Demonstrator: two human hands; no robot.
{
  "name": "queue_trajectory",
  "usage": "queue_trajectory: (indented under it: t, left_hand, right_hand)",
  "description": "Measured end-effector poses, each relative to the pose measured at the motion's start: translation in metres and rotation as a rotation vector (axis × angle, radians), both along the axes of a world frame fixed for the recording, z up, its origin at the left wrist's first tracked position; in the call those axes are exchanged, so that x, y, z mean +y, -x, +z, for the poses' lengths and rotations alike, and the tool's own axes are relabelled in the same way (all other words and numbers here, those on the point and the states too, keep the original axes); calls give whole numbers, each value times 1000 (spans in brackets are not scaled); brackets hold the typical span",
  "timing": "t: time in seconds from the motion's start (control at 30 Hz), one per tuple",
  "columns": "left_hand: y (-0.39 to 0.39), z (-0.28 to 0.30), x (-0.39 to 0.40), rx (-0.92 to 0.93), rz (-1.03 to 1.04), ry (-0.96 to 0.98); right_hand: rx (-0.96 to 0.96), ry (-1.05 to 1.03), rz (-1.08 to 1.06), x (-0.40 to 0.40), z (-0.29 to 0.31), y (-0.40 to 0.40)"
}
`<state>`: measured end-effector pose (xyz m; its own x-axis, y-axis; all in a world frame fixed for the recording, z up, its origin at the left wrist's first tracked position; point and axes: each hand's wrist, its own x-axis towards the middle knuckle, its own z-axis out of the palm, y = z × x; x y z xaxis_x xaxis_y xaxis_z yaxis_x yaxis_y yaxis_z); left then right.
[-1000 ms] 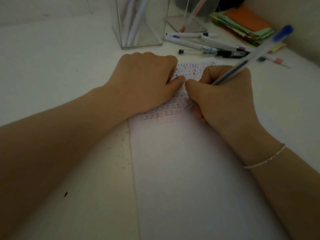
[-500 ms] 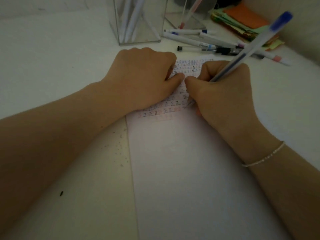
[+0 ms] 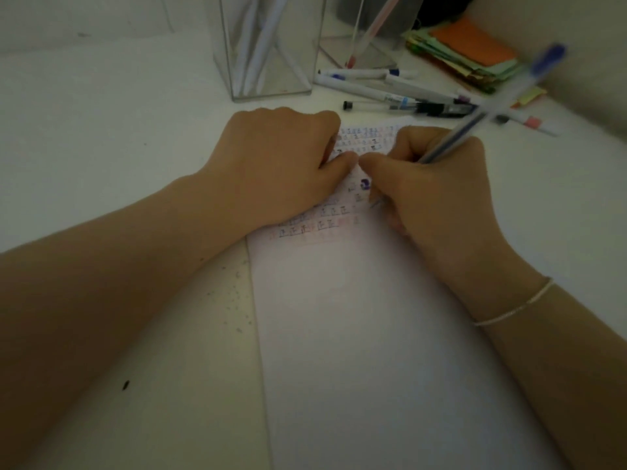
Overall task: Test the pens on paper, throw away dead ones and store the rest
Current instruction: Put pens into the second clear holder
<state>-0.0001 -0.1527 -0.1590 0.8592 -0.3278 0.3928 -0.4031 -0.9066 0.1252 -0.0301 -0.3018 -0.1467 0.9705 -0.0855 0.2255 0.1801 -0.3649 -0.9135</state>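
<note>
A white sheet of paper [image 3: 366, 334] lies on the desk, its top part covered with rows of small ink marks. My right hand [image 3: 437, 191] grips a clear pen with a blue cap [image 3: 485, 110], its tip on the paper beside a fresh dark blue scribble [image 3: 365, 184]. My left hand [image 3: 281, 164] rests on the paper's upper left with its fingers curled under, holding the sheet down. Several loose pens [image 3: 400, 93] lie beyond the paper. A clear square holder [image 3: 268, 52] with white pens stands behind my left hand.
A second clear container [image 3: 369, 32] holds a pink pen at the back. A stack of coloured sticky notes [image 3: 471, 52] lies at the back right beside a wall. Dark specks dot the desk left of the paper.
The pen has tilted and blurred with motion. A dark blue scribble now shows on the paper between my hands. My left hand has stayed put.
</note>
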Motion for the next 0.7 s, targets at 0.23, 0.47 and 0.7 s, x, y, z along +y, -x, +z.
queue_trajectory:
  t: [0.23, 0.47, 0.7]
  left_hand:
    - [6, 8, -2, -15, -125, 168]
    - [7, 10, -1, 24, -258, 148]
    - [7, 10, -1, 22, -285, 158]
  right_hand:
    - [161, -940, 85, -17, 14, -6]
    - [167, -939, 1, -15, 14, -6]
    - [137, -804, 49, -15, 11, -5]
